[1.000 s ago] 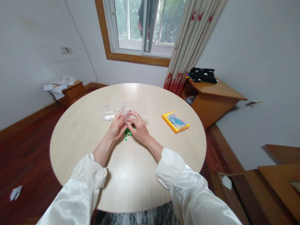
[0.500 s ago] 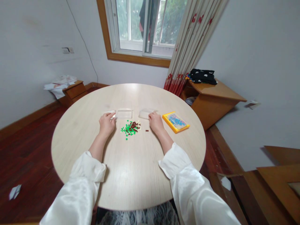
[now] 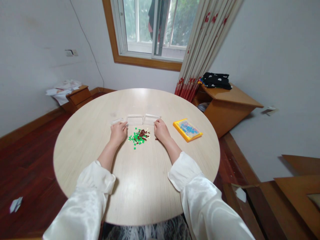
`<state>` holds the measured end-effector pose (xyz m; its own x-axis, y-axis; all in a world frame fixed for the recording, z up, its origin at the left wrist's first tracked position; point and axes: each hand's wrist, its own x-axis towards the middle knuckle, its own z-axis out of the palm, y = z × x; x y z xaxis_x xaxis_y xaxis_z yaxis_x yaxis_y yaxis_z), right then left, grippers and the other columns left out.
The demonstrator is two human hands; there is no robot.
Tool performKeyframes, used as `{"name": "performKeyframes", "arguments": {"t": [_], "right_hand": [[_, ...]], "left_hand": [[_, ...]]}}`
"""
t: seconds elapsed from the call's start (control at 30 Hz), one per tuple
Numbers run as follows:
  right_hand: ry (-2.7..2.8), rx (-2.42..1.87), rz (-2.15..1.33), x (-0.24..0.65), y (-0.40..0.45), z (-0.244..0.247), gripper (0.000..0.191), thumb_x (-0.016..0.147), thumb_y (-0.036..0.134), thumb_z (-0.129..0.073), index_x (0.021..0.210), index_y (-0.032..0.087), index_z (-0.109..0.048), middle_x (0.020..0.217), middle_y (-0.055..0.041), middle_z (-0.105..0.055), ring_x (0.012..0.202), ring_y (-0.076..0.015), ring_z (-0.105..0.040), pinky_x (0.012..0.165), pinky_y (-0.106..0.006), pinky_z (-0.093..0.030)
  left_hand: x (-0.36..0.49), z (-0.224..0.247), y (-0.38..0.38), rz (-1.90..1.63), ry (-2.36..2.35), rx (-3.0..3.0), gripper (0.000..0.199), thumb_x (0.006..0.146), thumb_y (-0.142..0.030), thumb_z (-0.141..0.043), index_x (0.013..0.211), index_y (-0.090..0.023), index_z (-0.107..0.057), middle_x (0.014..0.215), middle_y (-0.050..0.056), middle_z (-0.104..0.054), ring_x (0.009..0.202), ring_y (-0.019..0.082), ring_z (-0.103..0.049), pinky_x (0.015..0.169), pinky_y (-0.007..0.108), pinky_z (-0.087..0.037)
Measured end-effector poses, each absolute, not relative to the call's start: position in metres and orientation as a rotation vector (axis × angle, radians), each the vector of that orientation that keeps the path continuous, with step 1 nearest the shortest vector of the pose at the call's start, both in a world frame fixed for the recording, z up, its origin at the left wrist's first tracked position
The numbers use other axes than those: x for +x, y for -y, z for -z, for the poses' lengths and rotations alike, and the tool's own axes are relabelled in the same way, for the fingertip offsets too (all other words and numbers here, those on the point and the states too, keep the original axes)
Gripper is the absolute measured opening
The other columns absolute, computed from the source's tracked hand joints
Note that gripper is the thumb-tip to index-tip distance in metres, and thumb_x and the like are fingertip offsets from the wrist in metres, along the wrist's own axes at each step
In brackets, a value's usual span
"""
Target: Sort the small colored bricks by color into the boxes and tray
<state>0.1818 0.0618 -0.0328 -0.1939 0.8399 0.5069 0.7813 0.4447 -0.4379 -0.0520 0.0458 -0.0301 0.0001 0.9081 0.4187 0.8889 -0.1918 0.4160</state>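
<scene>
Three shallow clear plastic boxes stand in a row on the table, just beyond my hands. My left hand (image 3: 119, 132) has its fingers closed over the near side of the left box (image 3: 117, 120), which it partly hides; its fingertips reach the left edge of the middle box (image 3: 135, 120). With fingers pinched, my right hand (image 3: 162, 129) holds the near right corner of the right box (image 3: 151, 119). Between my wrists lies a loose pile of small green, brown and cream building bricks (image 3: 140, 136). One brown brick beside the pile is partly covered by my right hand.
A yellow-framed box (image 3: 188, 130) with a blue-patterned top lies to the right on the round table (image 3: 142, 186). Beyond the table's right edge is a wooden cabinet (image 3: 232, 100) with folded black cloth (image 3: 217, 81) on it. Papers (image 3: 63, 90) lie on a low stand at left.
My right hand has moved left, bringing the right box up close to the middle one. My left hand has shifted slightly right, towards the middle box.
</scene>
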Motion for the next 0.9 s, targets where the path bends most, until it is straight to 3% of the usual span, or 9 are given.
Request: {"name": "performKeyframes", "arguments": {"t": [0.23, 0.43, 0.73, 0.8, 0.9], "right_hand": [[1.993, -1.38, -0.044, 0.174, -0.071, 0.039, 0.028, 0.085, 0.014, -0.041, 0.104, 0.006, -0.061, 0.109, -0.0181, -0.057, 0.104, -0.0223, -0.053, 0.095, -0.035, -0.042], [1.994, -1.357, -0.04, 0.174, -0.07, 0.035, 0.032, 0.088, 0.018, -0.04, 0.112, 0.008, -0.057, 0.117, -0.0181, -0.056, 0.111, -0.0222, -0.051, 0.098, -0.037, -0.04], [1.897, -1.7, 0.149, 0.214, -0.038, -0.024, 0.033, 0.084, 0.018, -0.045, 0.113, 0.013, -0.06, 0.122, -0.0158, -0.055, 0.114, -0.0262, -0.049, 0.098, -0.041, -0.034], [1.848, -1.957, 0.135, 0.233, -0.03, -0.036, 0.044, 0.078, 0.022, -0.056, 0.121, 0.013, -0.054, 0.13, -0.0182, -0.048, 0.121, -0.0298, -0.043, 0.1, -0.044, -0.03], [1.754, -2.329, 0.038, 0.26, -0.019, -0.044, 0.077, 0.065, 0.035, -0.071, 0.133, 0.017, -0.04, 0.139, -0.0202, -0.035, 0.13, -0.0367, -0.029, 0.101, -0.051, -0.024]], "left_hand": [[-0.047, 0.028, -0.043, -0.857, -1.985, 2.257, 0.046, 0.079, -0.032, -0.045, 0.118, -0.011, -0.059, 0.107, 0.015, -0.064, 0.103, 0.027, -0.054, 0.096, 0.041, -0.033], [-0.048, 0.028, -0.045, -0.896, -1.955, 2.209, 0.042, 0.08, -0.034, -0.047, 0.116, -0.016, -0.06, 0.115, 0.014, -0.061, 0.114, 0.027, -0.049, 0.107, 0.052, -0.014], [-0.05, 0.032, -0.048, -1.072, -1.981, 2.155, 0.042, 0.077, -0.035, -0.049, 0.113, -0.016, -0.062, 0.11, 0.014, -0.06, 0.111, 0.027, -0.05, 0.108, 0.055, -0.011], [-0.05, 0.032, -0.048, -1.113, -1.98, 2.141, 0.04, 0.077, -0.033, -0.048, 0.11, -0.015, -0.063, 0.108, 0.014, -0.059, 0.109, 0.027, -0.051, 0.108, 0.055, -0.011], [-0.049, 0.033, -0.048, -1.179, -1.982, 2.128, 0.036, 0.077, -0.031, -0.048, 0.106, -0.015, -0.064, 0.106, 0.014, -0.059, 0.108, 0.027, -0.051, 0.108, 0.056, -0.012]]}}
